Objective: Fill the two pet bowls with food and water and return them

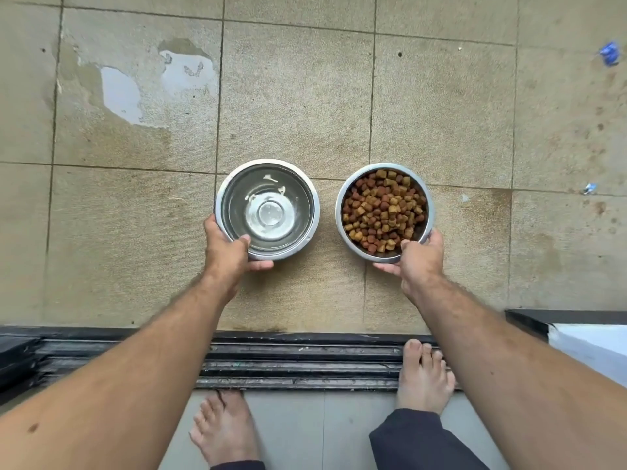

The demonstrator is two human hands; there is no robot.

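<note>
Fingers under each bowl hidden: left hand [226,247] round water bowl [288,184], right hand [420,256] round kibble bowl [342,212].

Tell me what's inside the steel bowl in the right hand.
The round steel bowl holds brown and tan kibble pieces, piled near the rim. The bowl's bottom is covered by them.

No readable text or labels anywhere.
</note>
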